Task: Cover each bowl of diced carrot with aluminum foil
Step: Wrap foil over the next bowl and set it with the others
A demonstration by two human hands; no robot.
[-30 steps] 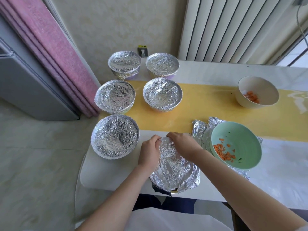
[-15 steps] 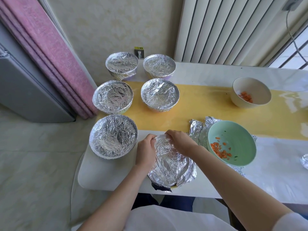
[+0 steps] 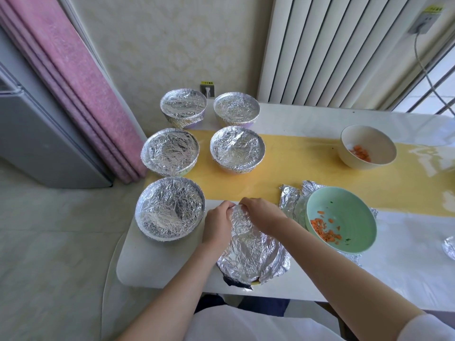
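A bowl draped in crinkled aluminum foil (image 3: 253, 254) sits at the table's near edge. My left hand (image 3: 218, 223) grips the foil at the bowl's far left rim. Beside it, my right hand (image 3: 262, 214) curls over the far rim and pinches the foil down. A green bowl of diced carrot (image 3: 341, 223) stands uncovered to the right, on a loose sheet of foil (image 3: 290, 200). Farther back right is an uncovered cream bowl of carrot (image 3: 368, 146). Several foil-covered bowls (image 3: 170, 209) stand at the left.
The white table (image 3: 152, 267) carries a yellow runner (image 3: 305, 168) across its middle. A pink curtain (image 3: 81, 80) and a grey appliance (image 3: 37, 134) stand left of the table. A scrap of foil (image 3: 449, 247) shows at the right edge.
Both hands have stayed at the far rim of the near bowl, working the foil down there. The camera view shifted slightly.
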